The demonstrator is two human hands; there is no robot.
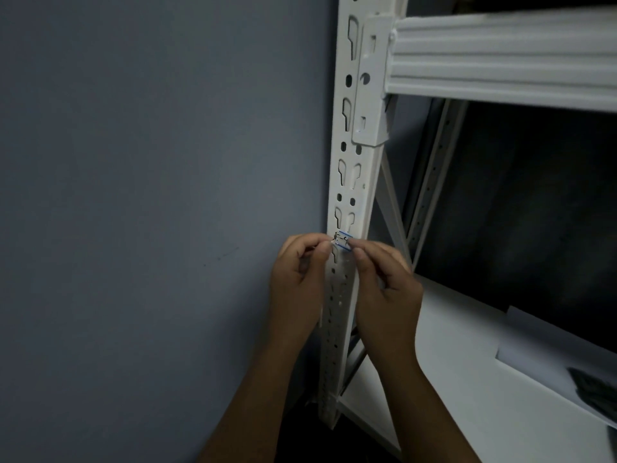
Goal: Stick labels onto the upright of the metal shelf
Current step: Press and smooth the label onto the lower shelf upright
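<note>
Both hands pinch one small label [343, 241], white with blue edges and dark marks on it, held against the front face of the upright [350, 182]. Fingertips of the left hand [297, 275] curl in and nip the label's left edge, while the right hand [387, 282] grips its right edge between thumb and forefinger. Whether the label is already stuck flat to the metal cannot be told.

One label is visible, and it sits just below a pair of keyhole slots on the white post, which runs top to bottom through the view and is punched with two columns of slots and round holes. The two hands flank the post, and the fingers cover part of its face just under the label.

One horizontal beam [500, 58] hooks onto the upright near the top by a bracket plate [369, 81]. A thin diagonal brace [394, 208] runs behind the post. To the right and lower lies a white shelf board [467, 345], with a dark, blurred object [594, 392] at its right edge. A grey-blue wall [150, 195] fills the left side.
</note>
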